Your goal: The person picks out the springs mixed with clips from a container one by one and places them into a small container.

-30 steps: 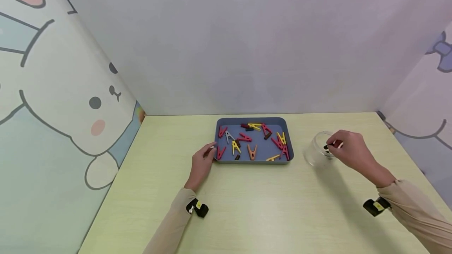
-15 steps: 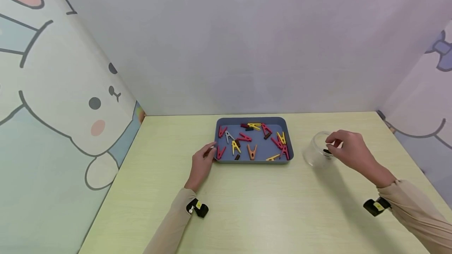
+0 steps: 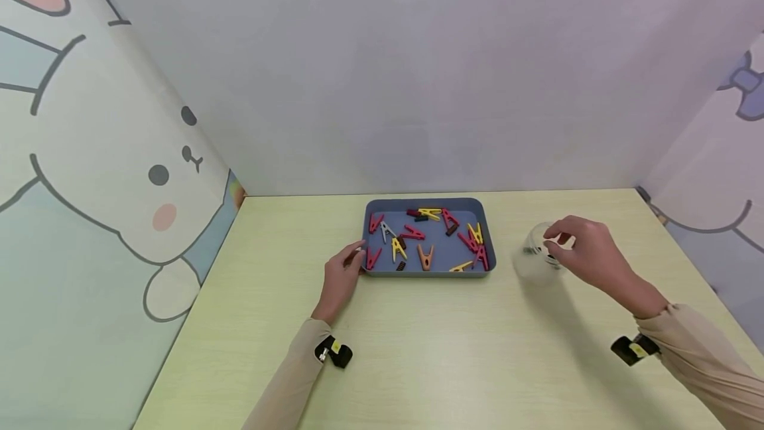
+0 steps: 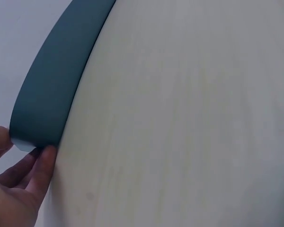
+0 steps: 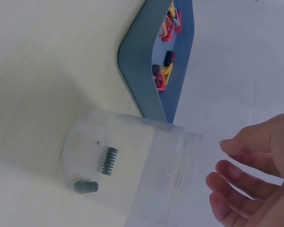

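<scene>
Dark ridged pieces [image 5: 110, 161]: 2 at bottom of clear jar [image 5: 151, 179], which stands upright on table [image 3: 442, 350], right of blue-grey tray [image 3: 442, 251]. Right hand [image 3: 581, 251] just above jar mouth, fingers loosely bent, narrow gap to thumb. Left hand [image 3: 340, 281] holds tray's near left corner between thumb and fingers. Tray contents: red, yellow, orange, grey clips [image 3: 426, 263], plus more such pieces.
</scene>
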A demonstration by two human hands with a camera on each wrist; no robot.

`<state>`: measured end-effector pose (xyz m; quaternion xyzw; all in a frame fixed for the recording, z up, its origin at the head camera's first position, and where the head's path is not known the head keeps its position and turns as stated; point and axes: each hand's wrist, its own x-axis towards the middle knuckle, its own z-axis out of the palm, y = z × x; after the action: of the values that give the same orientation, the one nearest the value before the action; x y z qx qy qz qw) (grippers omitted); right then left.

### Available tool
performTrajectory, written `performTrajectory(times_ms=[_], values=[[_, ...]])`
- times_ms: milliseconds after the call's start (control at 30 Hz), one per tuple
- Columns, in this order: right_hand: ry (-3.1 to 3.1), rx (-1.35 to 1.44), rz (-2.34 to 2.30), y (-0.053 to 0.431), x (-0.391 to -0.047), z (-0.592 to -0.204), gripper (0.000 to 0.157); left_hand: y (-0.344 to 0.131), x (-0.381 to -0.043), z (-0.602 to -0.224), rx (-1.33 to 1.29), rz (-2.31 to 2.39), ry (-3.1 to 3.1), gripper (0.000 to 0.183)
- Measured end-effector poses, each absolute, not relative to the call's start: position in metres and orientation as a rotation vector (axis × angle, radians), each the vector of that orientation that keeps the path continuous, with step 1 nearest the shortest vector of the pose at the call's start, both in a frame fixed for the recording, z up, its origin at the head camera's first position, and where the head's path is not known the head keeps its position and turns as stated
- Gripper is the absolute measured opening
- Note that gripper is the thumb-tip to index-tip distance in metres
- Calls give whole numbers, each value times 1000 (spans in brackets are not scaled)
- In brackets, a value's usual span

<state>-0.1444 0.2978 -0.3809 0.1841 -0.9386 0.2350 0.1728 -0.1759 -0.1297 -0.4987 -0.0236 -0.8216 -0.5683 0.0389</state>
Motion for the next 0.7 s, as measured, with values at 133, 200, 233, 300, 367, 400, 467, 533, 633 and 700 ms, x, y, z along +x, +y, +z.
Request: performTrajectory(times_ms=[133,200,233,300,367,400,467,533,633,700], values=[[-2653,530,669,295,-145,-379,12,-130,-177,-501,-90,-1761,-2494,32],[-2647,535,675,293,-146,-378,12,-130,-178,-501,-90,-1756,-2497,32],[-2644,536,677,292,-146,-378,13,-131,-178,-501,-92,-1754,-2499,33],[-2641,537,684,291,-146,-377,13,-130,-178,-501,-90,-1744,-2507,32],[-2636,540,687,289,-147,-376,13,-130,-179,-500,-83,-1726,-2523,32],[-2633,542,687,288,-147,-376,13,-130,-178,-500,-81,-1726,-2525,32],[-2627,545,685,285,-147,-375,14,-130,-178,-501,-78,-1722,-2529,32],[-2618,547,686,283,-148,-375,14,-130,-178,-501,-77,-1722,-2530,32],[-2612,546,694,280,-150,-374,13,-130,-177,-500,-73,-1721,-2533,32],[-2612,543,704,278,-151,-374,12,-130,-177,-500,-72,-1727,-2530,32]])
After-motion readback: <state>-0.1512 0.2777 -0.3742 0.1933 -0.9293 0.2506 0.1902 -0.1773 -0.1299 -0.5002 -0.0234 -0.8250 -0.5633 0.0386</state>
